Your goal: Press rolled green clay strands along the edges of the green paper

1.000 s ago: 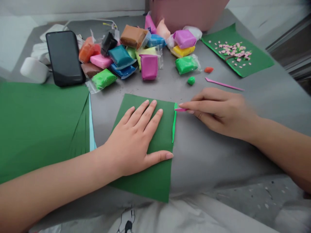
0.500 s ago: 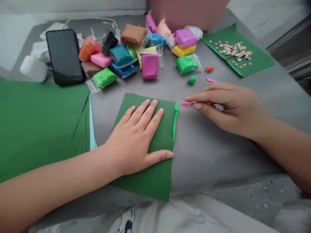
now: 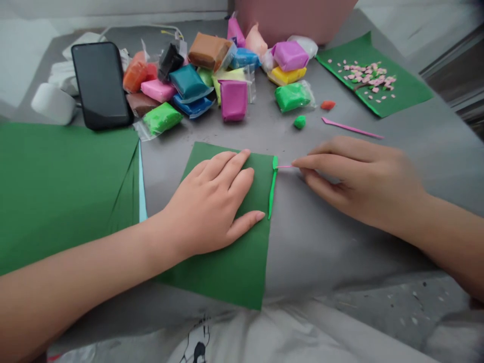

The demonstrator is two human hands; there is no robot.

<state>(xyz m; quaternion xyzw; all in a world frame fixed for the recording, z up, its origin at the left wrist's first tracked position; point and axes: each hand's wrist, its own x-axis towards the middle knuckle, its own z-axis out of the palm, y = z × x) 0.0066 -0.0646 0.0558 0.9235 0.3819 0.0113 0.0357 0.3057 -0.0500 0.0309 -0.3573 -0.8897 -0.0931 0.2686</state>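
My left hand (image 3: pixel 212 206) rests palm down on a small dark green sheet of card (image 3: pixel 227 277), fingers slightly bent and thumb apart. Along the sheet's right edge lies a thin strip of bright green clay (image 3: pixel 272 189), thicker at its top. My right hand (image 3: pixel 355 176) pinches a slim pink modelling tool (image 3: pixel 284 166). The tool's thin tip touches the clay strip near its upper end; the rest of it is hidden by my fingers. Behind the right hand, a second pink tool (image 3: pixel 353 129) lies on the table, near a green clay lump (image 3: pixel 300 122) and an orange-red piece (image 3: pixel 327 105).
Several wrapped clay packs (image 3: pixel 191 83) are heaped at the back. A black phone (image 3: pixel 101 85) and a white charger (image 3: pixel 53 103) stand back left. Larger green sheets (image 3: pixel 64 191) lie left. A green card with a pink blossom tree (image 3: pixel 401 101) sits back right, near a pink container (image 3: pixel 295 20).
My right hand has turned the pink tool edge-on and brought its tip left to the clay strip. My left fingers have bent a little, and its thumb has moved up.
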